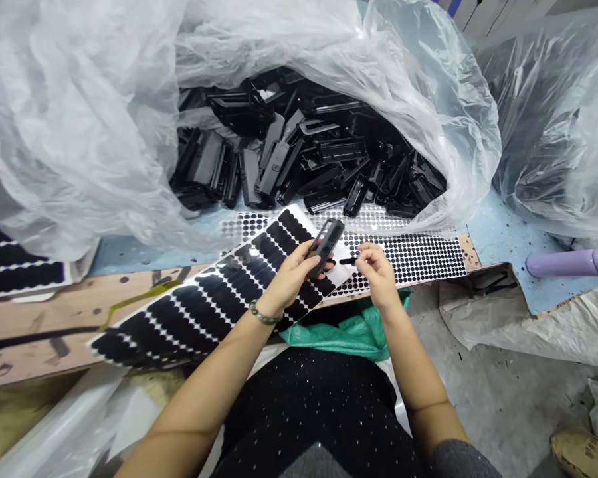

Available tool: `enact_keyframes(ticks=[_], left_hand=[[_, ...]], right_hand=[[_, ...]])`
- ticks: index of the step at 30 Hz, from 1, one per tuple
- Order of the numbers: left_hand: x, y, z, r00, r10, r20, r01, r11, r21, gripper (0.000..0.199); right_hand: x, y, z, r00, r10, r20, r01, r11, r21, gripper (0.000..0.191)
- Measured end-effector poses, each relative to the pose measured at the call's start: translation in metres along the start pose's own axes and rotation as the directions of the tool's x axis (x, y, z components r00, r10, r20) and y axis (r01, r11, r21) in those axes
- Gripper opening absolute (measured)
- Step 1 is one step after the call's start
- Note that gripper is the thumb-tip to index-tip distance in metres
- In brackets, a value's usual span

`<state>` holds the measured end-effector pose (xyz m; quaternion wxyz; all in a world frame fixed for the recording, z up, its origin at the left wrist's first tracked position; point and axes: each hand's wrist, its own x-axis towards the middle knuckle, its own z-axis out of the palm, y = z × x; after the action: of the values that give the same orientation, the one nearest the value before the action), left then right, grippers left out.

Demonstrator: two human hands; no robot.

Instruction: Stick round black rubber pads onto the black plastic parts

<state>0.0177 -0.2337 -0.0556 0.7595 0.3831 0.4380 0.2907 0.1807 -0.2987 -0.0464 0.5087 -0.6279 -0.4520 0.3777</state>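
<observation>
The left hand (pixel 290 279) grasps a black plastic part (pixel 326 245) firmly, its fingers curled around the edge to keep it steady, while the right hand (pixel 373 275) pinches a small black strip (pixel 347 261) between thumb and forefinger, just beside the part and above a sheet of round black pads (pixel 408 262).

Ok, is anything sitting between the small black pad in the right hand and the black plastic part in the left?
Nothing visible. The small black pad pinched in the right hand has only a clear gap to the black plastic part in the left hand.
</observation>
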Motion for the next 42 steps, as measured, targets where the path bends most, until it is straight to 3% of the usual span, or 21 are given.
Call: enact_keyframes(ticks=[3, 9, 15, 23, 29, 32, 35, 38, 42], left_hand=[[-0.012, 0.009, -0.002, 0.994, 0.018, 0.106, -0.024, 0.998, 0.058, 0.05], [-0.026, 0.019, -0.005, 0.963, 0.12, 0.24, -0.158, 0.977, 0.143, 0.045], [-0.031, 0.025, -0.006, 0.964, 0.132, 0.23, -0.179, 0.963, 0.2, 0.045], [-0.037, 0.028, -0.002, 0.968, 0.118, 0.221, -0.171, 0.956, 0.237, 0.047], [-0.042, 0.024, 0.001, 0.966, 0.124, 0.229, -0.168, 0.969, 0.181, 0.048], [-0.043, 0.02, 0.002, 0.969, 0.127, 0.213, -0.154, 0.981, 0.115, 0.047], [-0.044, 0.017, 0.001, 0.966, 0.124, 0.229, -0.145, 0.986, 0.08, 0.047], [-0.043, 0.018, -0.001, 0.952, 0.11, 0.285, -0.159, 0.975, 0.156, 0.048], [-0.015, 0.028, -0.001, 0.92, 0.244, 0.307, -0.362, 0.829, 0.426, 0.04]], right_hand=[[0.009, -0.019, -0.01, 0.999, 0.033, 0.003, -0.033, 0.994, 0.106, 0.023], [0.014, -0.041, -0.011, 1.0, -0.007, 0.023, 0.005, 0.997, 0.075, 0.024], [0.011, -0.048, -0.012, 0.998, -0.035, 0.055, 0.034, 0.999, 0.029, 0.022], [0.006, -0.048, -0.01, 0.995, -0.095, 0.002, 0.095, 0.993, -0.066, 0.017], [-0.003, -0.047, -0.006, 0.977, -0.17, -0.13, 0.142, 0.97, -0.199, 0.01], [-0.005, -0.045, -0.003, 0.956, -0.173, -0.237, 0.137, 0.977, -0.162, 0.04], [-0.005, -0.041, 0.0, 0.987, -0.067, -0.143, 0.068, 0.998, 0.004, 0.061], [-0.004, -0.036, 0.0, 0.999, 0.027, -0.04, -0.022, 0.992, 0.124, 0.048], [-0.01, -0.027, -0.007, 0.998, 0.065, -0.021, -0.062, 0.991, 0.122, 0.036]])
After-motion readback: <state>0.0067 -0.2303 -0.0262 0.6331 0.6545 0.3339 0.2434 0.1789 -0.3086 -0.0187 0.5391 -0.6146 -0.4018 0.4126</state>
